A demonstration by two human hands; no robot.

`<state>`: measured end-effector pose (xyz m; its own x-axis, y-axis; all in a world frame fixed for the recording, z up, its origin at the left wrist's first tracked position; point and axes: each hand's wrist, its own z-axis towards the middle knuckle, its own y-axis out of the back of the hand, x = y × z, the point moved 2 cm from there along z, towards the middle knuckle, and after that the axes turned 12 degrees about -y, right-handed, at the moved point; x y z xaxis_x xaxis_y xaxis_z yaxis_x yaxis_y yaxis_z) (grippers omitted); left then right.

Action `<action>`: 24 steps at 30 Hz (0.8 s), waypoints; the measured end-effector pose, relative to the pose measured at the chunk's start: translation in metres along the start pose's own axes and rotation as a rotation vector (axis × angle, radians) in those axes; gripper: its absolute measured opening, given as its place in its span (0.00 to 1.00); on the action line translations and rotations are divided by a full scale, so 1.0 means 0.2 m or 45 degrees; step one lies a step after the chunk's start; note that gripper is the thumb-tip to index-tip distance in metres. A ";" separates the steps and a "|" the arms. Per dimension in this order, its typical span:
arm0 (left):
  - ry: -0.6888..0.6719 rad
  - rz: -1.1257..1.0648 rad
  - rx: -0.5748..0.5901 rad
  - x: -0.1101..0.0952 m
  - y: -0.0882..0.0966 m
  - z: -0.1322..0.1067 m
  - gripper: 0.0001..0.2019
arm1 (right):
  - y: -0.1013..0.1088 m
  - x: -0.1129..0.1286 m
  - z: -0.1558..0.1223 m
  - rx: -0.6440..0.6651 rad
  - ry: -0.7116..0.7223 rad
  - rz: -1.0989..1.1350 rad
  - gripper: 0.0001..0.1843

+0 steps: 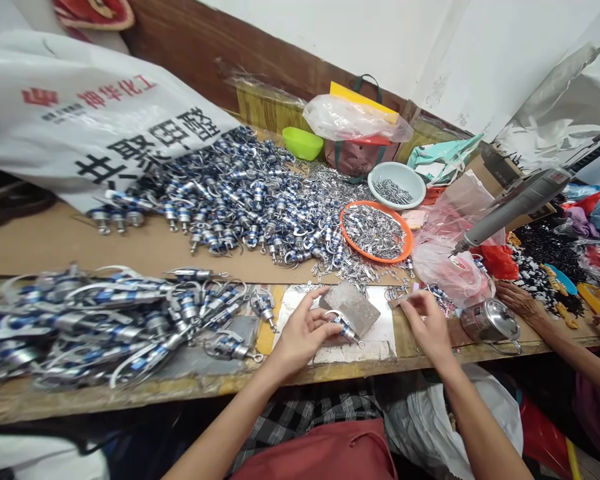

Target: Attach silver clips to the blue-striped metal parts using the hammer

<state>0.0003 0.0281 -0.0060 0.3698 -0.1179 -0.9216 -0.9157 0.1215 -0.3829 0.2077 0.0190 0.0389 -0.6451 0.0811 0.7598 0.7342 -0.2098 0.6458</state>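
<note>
My left hand (307, 330) is closed around a small blue-and-silver metal fitting (347, 328) with a pale curved lever and a ring at its end. The fitting is beside a grey metal block (357, 307), which lies on a white sheet (385, 343). My right hand (427, 327) is just right of the sheet, thumb and fingers pinched together at the table top. What its fingertips hold, if anything, is too small to make out. Left of my left hand are finished-looking fittings (130, 313) of the same kind in a loose pile.
A larger heap of fittings (250, 193) lies behind. An orange tray (409, 250) holds small metal clips; a pale bowl (420, 200) holds pins. A powered screwdriver (515, 207) hangs at right, above plastic bags. Beside a metal mug (485, 323) rests another person's hand (523, 300).
</note>
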 end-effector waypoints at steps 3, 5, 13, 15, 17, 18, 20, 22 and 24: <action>-0.007 -0.017 -0.002 0.02 0.01 0.00 0.37 | 0.19 -0.25 -0.06 -0.067 -0.133 -0.542 0.16; -0.004 -0.035 0.013 0.02 0.01 0.01 0.37 | 0.24 -0.38 -0.10 0.033 -0.137 -0.777 0.15; 0.014 -0.039 0.011 -0.01 0.00 0.01 0.39 | 0.15 -0.09 -0.19 0.086 0.336 -0.517 0.20; 0.013 -0.036 0.005 -0.01 -0.01 0.01 0.40 | 0.11 0.02 -0.22 0.209 0.473 -0.513 0.24; 0.005 -0.034 0.004 -0.02 -0.01 0.01 0.40 | 0.10 0.08 -0.24 0.235 0.553 -0.484 0.27; -0.002 -0.032 0.003 -0.02 -0.01 0.01 0.40 | 0.10 0.08 -0.24 0.221 0.573 -0.468 0.28; -0.010 -0.024 -0.003 -0.02 -0.01 0.00 0.40 | 0.08 0.07 -0.25 0.213 0.565 -0.487 0.28; -0.007 -0.010 -0.030 -0.01 -0.01 0.01 0.40 | 0.07 0.05 -0.27 0.248 0.520 -0.556 0.28; 0.005 -0.004 -0.056 -0.01 -0.01 0.01 0.41 | 0.05 0.03 -0.29 0.246 0.489 -0.555 0.28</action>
<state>0.0019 0.0296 -0.0042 0.3723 -0.1222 -0.9200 -0.9206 0.0773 -0.3828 0.1988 -0.0387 0.0458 -0.8986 -0.2447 0.3642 0.3874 -0.0526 0.9204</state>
